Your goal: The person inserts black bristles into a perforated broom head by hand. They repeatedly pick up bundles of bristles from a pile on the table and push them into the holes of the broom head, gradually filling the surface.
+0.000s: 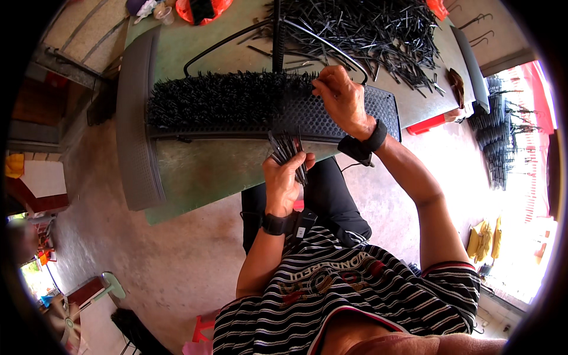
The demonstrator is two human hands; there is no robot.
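Observation:
My left hand (281, 182) is closed round a bundle of thin black plastic strips (288, 148), held just off the near edge of a long black perforated panel (377, 112). Dense upright black bristles (207, 102) cover the panel's left and middle part; the right part shows bare holes. Over the boundary between the two, my right hand (342, 100) has its fingertips pinched together at the panel. Whatever lies between those fingers is too small to make out. A black bent-rod frame (278, 35) rises behind the panel.
A large heap of loose black strips (373, 35) covers the far part of the green table (195, 183). A grey curved panel (137, 118) stands at its left end. Red plastic bags (220, 7) lie at the far left. Black rod racks (494, 139) stand at the right.

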